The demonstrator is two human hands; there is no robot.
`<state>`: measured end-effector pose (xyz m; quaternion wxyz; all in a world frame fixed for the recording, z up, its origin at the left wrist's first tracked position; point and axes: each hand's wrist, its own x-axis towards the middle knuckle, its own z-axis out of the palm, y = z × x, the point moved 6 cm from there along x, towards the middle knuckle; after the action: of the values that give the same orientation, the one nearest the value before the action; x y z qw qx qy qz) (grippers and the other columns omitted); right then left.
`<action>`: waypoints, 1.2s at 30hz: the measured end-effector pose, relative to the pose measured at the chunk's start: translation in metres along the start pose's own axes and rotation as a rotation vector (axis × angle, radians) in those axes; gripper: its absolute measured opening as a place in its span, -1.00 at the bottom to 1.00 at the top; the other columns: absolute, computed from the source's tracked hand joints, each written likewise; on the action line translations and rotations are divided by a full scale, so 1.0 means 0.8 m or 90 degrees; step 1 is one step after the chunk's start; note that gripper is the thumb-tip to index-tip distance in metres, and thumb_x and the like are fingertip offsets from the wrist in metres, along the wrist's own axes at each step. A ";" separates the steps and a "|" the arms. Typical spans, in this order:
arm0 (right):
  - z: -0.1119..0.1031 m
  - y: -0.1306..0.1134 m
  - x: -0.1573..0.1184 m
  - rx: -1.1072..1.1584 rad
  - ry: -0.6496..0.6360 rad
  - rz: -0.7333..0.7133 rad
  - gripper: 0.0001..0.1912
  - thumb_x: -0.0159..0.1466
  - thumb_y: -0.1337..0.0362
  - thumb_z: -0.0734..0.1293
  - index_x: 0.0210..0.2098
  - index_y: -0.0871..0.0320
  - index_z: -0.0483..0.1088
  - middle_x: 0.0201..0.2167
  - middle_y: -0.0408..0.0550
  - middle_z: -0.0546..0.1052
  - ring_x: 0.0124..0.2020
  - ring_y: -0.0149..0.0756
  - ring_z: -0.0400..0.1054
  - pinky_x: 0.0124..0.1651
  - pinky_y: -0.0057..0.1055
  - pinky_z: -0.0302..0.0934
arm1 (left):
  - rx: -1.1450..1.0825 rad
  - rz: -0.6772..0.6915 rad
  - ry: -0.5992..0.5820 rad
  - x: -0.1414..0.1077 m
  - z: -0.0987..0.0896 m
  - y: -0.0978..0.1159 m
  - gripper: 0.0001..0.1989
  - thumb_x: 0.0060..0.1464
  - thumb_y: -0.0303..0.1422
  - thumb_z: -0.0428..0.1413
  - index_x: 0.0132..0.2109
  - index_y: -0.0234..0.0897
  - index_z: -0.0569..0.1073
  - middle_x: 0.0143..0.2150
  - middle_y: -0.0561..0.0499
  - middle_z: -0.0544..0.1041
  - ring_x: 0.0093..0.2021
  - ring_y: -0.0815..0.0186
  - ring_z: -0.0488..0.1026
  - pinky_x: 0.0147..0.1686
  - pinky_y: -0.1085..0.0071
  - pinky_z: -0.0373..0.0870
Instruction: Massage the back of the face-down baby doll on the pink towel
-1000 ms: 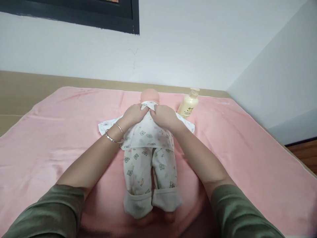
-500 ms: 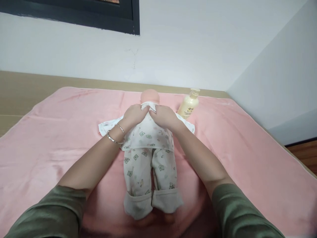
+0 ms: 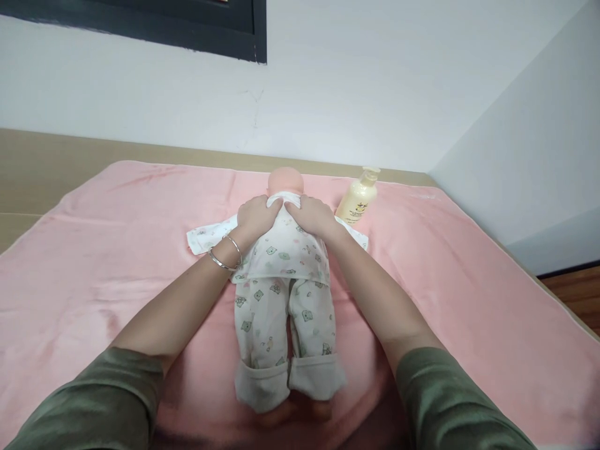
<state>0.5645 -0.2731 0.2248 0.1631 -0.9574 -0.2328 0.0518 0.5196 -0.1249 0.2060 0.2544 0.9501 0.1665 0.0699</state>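
Observation:
A baby doll [image 3: 281,253] in a white top and trousers printed with small bears lies with its bald head [image 3: 285,180] away from me, no face showing. My left hand [image 3: 259,215] grips its upper body on the left, thumb stretched towards the middle just below the collar. On the other side my right hand [image 3: 310,215] mirrors this, its thumb pointing inward. Most fingers of both hands curl over the shoulders and are hidden. Turned-up trouser cuffs [image 3: 316,377] lie nearest me, with the feet in shadow below. The sleeves spread out sideways.
A pink blanket [image 3: 117,250] lies under the doll on a wooden surface [image 3: 28,162]. To the right of the head, a pale yellow pump bottle [image 3: 357,199] leans on the blanket. A white wall [image 3: 351,81] with a dark frame [image 3: 260,37] rises behind.
The cloth bunched between my thumbs below the collar now lies smoother. Both hands have shifted very slightly, and the doll stays in place.

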 end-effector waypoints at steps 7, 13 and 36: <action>0.004 0.003 0.002 0.009 0.029 0.003 -0.34 0.45 -0.16 0.07 0.17 0.25 0.39 0.11 0.25 0.57 0.13 0.15 0.44 0.15 -0.07 0.28 | 0.028 0.010 0.004 -0.004 -0.003 0.003 -0.45 0.37 -0.01 -0.22 -0.04 -0.28 0.53 0.02 -0.26 0.64 0.04 -0.01 0.57 0.04 0.18 0.43; -0.004 0.004 0.000 0.053 -0.047 -0.051 -0.39 0.49 -0.13 0.04 0.12 0.17 0.46 0.16 0.17 0.57 0.09 0.04 0.48 0.04 -0.23 0.31 | 0.181 0.151 0.030 -0.042 -0.010 0.050 -0.59 0.32 -0.39 -0.15 0.08 -0.43 0.52 0.07 -0.35 0.60 0.13 -0.04 0.53 0.11 0.17 0.40; 0.001 -0.015 -0.015 -0.079 0.037 0.012 -0.41 0.54 0.06 -0.03 0.13 0.34 0.43 0.06 0.32 0.59 0.12 0.15 0.44 0.24 -0.01 0.17 | 0.119 0.120 -0.035 -0.027 -0.014 0.037 -0.60 0.31 -0.33 -0.14 0.00 -0.32 0.55 0.02 -0.25 0.63 0.02 0.01 0.57 -0.05 0.23 0.44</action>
<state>0.5486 -0.2684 0.2283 0.1094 -0.9688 -0.2220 0.0108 0.5052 -0.1517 0.2300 0.1616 0.9826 0.0752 0.0516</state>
